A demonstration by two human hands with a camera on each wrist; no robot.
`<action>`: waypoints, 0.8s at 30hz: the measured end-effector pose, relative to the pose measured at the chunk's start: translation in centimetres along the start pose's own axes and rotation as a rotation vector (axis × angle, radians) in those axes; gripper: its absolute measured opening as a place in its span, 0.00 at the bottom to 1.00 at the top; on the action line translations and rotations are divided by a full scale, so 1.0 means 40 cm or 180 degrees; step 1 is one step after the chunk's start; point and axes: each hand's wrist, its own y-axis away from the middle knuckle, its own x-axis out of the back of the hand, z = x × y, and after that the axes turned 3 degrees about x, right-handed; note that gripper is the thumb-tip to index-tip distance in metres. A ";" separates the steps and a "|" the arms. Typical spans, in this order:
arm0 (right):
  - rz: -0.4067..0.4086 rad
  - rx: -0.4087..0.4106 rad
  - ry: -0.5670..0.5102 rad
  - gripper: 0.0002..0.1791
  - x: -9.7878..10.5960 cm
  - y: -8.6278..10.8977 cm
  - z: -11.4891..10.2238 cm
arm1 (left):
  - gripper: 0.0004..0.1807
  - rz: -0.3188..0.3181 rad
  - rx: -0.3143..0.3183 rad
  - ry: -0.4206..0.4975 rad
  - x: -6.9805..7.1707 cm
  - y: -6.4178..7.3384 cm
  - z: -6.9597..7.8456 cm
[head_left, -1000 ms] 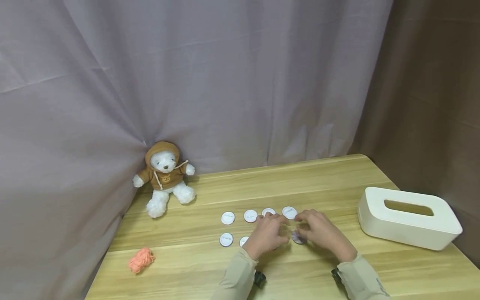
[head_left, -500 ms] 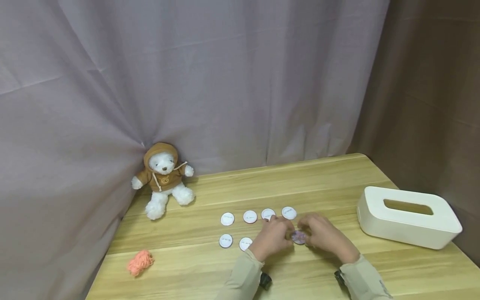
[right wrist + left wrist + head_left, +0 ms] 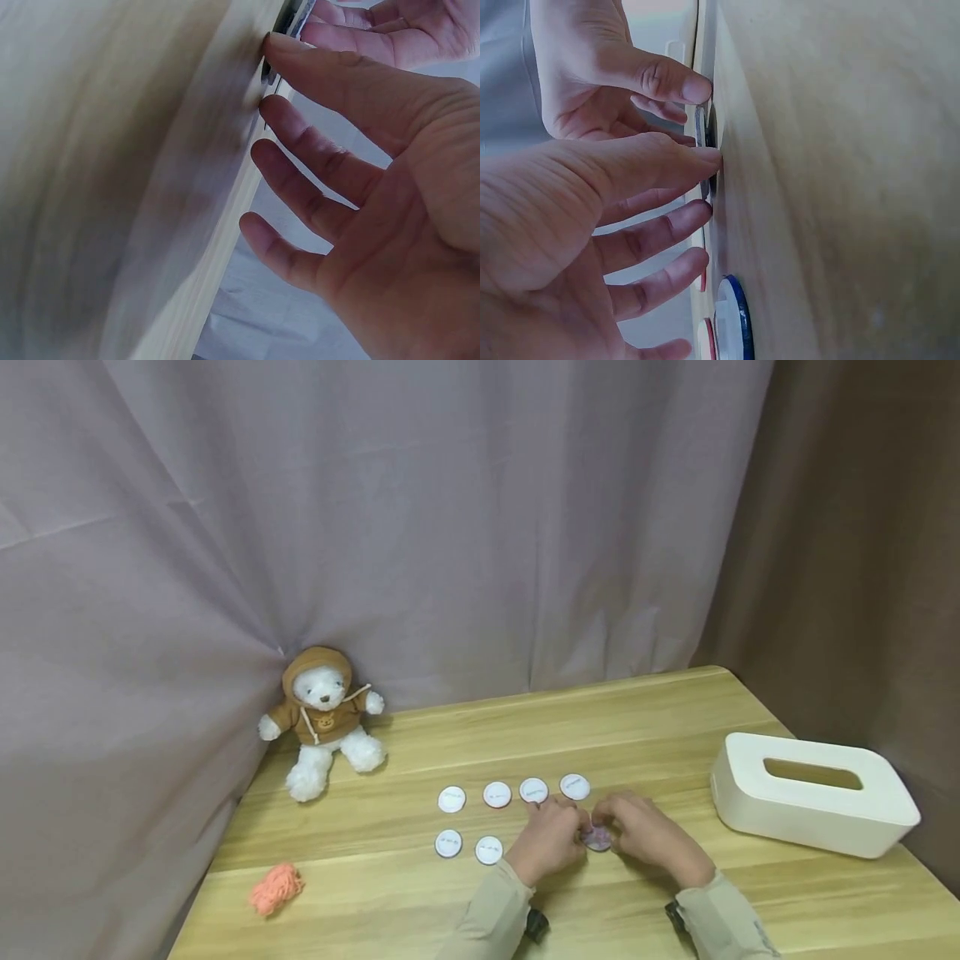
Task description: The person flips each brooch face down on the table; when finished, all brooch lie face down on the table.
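Note:
A round button badge point(image 3: 597, 837) with a purple patterned face lies on the wooden table between both hands. My left hand point(image 3: 551, 837) pinches its left edge with thumb and index finger, the other fingers spread loosely. From the opposite side my right hand point(image 3: 647, 835) holds the right edge between thumb and fingertips. The left wrist view shows the badge point(image 3: 701, 124) edge-on, close over the tabletop, with both thumbs at it. White-backed badges with pins lie beside the hands: one point(image 3: 575, 787) behind, one point(image 3: 534, 791) behind the left hand and one point(image 3: 489, 850) to its left.
More white-backed badges, including one point(image 3: 452, 799) and another point(image 3: 448, 843), lie further left in two rows. A coral yarn bundle point(image 3: 277, 888) lies front left. A white teddy bear point(image 3: 324, 722) in a brown hoodie sits back left. A white tissue box point(image 3: 813, 793) stands right.
The left hand has moved right, from over the lower row to the purple badge, uncovering a white-backed badge. The right hand stays at the purple badge, its fingers now closer around the edge.

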 end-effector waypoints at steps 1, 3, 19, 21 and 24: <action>0.0002 0.0025 0.0013 0.19 0.002 -0.001 0.000 | 0.14 0.0007 -0.0003 -0.0039 0.001 -0.001 0.001; -0.0006 0.0069 0.0014 0.18 0.005 -0.003 -0.001 | 0.14 0.0030 -0.0009 -0.0126 0.003 -0.003 0.002; -0.0193 0.0216 -0.0120 0.11 0.013 -0.009 0.002 | 0.10 0.0339 -0.0116 -0.0117 0.010 0.004 0.002; -0.0176 0.0178 -0.0129 0.11 0.014 -0.011 0.002 | 0.10 0.0451 -0.0133 -0.0128 0.011 0.003 0.002; -0.0166 0.0058 -0.0150 0.09 0.016 -0.013 0.002 | 0.09 0.0608 -0.0131 -0.0143 0.016 0.000 0.001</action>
